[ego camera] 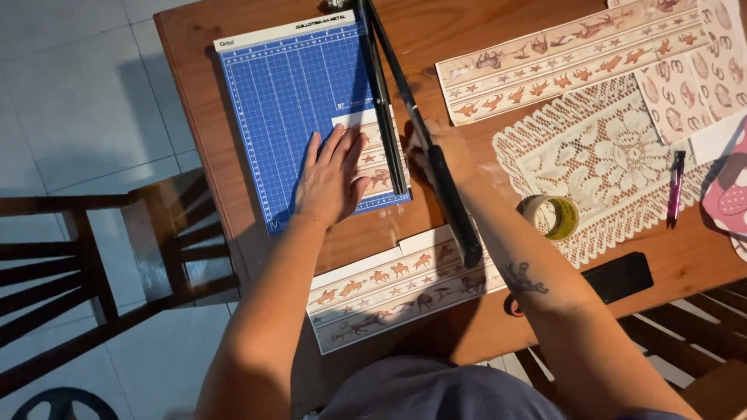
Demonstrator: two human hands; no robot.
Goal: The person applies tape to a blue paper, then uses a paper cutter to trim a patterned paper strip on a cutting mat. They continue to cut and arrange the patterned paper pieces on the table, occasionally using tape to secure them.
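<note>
— Fingers of the left hand (331, 180)?
— Spread open and pressed flat, palm down, on a patterned paper strip (372, 159) lying on the blue cutter bed.
— And the right hand (437, 152)?
— Wrapped shut around the black blade arm (436, 167) of the cutter, just right of the strip; fingertips mostly hidden behind the arm.
— Largest things first, then?
— Brown wooden worktop (233, 85) under everything. Next, blue gridded paper cutter (284, 101) at far left of centre, blade arm lifted at a slant from its far hinge towards the near right.
— Where exactly sits the strip?
— At the right edge of the bed, against the cutting rail, partly under the left palm.
— Other paper?
— Long bordered sheets with animal and star prints (576, 54) at far right; a similar printed sheet (393, 292) near the body, at the worktop's near edge, just below the cutter.
— Anything between?
— White lace doily (607, 155) right of the blade arm, with a roll of clear tape (551, 216) resting at its near left corner.
— Smaller still?
— Flat black slab (618, 278) near the right forearm, and a purple pen (675, 187) at the doily's right side. Dark wooden chair (93, 257) on the tiled floor, left of the worktop.
</note>
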